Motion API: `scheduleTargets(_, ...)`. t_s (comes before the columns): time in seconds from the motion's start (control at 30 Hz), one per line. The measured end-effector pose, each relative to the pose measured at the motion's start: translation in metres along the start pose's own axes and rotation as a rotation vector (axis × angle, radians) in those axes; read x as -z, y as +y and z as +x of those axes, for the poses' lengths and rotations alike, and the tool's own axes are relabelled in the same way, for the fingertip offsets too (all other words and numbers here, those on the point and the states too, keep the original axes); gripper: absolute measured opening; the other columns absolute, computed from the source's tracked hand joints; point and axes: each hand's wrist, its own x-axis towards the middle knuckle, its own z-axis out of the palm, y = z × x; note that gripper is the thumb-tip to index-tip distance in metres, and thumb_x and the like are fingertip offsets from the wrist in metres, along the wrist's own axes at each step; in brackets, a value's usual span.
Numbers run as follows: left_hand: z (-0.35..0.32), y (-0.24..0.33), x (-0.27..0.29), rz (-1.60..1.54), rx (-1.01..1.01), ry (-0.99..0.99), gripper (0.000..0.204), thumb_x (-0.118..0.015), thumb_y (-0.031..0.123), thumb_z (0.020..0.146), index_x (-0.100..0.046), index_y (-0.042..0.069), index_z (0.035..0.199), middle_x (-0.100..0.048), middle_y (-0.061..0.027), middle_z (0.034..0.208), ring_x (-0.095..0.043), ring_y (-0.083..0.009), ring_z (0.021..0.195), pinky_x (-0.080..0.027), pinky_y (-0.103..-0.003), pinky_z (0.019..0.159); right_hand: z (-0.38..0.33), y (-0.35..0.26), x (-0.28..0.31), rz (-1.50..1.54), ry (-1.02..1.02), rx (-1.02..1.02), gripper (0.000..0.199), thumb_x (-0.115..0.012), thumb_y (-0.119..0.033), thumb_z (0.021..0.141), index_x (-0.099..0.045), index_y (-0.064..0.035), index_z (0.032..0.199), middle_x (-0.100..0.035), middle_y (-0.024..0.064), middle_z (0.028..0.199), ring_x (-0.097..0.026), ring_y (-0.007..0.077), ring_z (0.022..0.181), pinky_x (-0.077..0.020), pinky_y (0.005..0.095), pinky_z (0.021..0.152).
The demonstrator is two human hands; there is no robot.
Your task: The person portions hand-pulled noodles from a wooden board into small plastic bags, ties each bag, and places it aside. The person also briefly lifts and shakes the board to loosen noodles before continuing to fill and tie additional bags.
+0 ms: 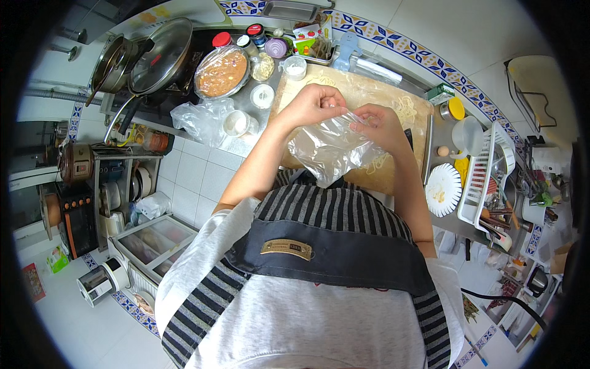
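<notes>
Overhead, 2 hands, left hand and right hand, gripping clear plastic bag.

A clear, glossy plastic bag over a pale wooden board strewn with cream noodles. An apron striped black and grey, with a dark band and brass-coloured tag. White wall tiles edged by a blue-and-white patterned border. Jars with red lids, a yellow-lidded tin, a white dish rack, and a bowl of orange-brown paste.
</notes>
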Motion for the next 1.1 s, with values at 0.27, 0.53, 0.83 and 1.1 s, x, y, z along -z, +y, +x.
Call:
scheduleTargets(0.27, -0.002, 0.01, 0.014, 0.195, -0.076, -0.094, 0.014, -0.074, 0.011, 0.079, -0.066, 0.003, 0.088, -0.046, 0.0103, 0.059, -0.038, 0.0005, 0.055, -0.029, -0.019, 0.048, 0.002, 0.004, -0.001, 0.045, -0.018, 0.024, 0.015, -0.066, -0.013, 0.086, -0.066, 0.0005, 0.092, -0.062, 0.0013, 0.071, -0.056, 0.006, 0.059, -0.044, 0.0213, 0.05)
scheduleTargets(0.53, -0.001, -0.003, 0.017, 0.07, 0.037, -0.082, 0.016, -0.073, 0.019, 0.079, -0.068, 0.005, 0.086, -0.058, 0.0045, 0.065, -0.044, -0.0036, 0.06, -0.038, -0.023, 0.054, -0.002, -0.009, -0.002, 0.043, -0.119, -0.149, 0.018, -0.064, -0.017, 0.088, -0.065, -0.001, 0.095, -0.065, 0.0027, 0.074, -0.055, 0.0055, 0.055, -0.0426, 0.0207, 0.046)
scheduleTargets(0.83, 0.002, -0.009, 0.007, -0.03, -0.111, -0.108, 0.017, -0.075, 0.011, 0.077, -0.063, 0.005, 0.088, -0.064, 0.0011, 0.085, -0.057, -0.0059, 0.078, -0.045, -0.021, 0.069, 0.003, -0.007, -0.008, 0.208, 0.038, -0.069, 0.013, -0.057, -0.014, 0.092, -0.062, -0.0028, 0.092, -0.062, -0.0003, 0.072, -0.05, 0.0042, 0.051, -0.0393, 0.02, 0.045)
scheduleTargets(1.1, -0.004, -0.012, 0.005, -0.336, 0.12, -0.115, 0.049, -0.079, 0.0, 0.068, -0.053, 0.003, 0.109, -0.061, -0.0018, 0.087, -0.059, -0.0107, 0.081, -0.049, -0.025, 0.072, 0.002, 0.006, -0.003, 0.091, -0.048, -0.252, 0.013, -0.061, -0.012, 0.089, -0.064, 0.0006, 0.094, -0.065, 0.0027, 0.08, -0.06, 0.008, 0.069, -0.0479, 0.0216, 0.059)
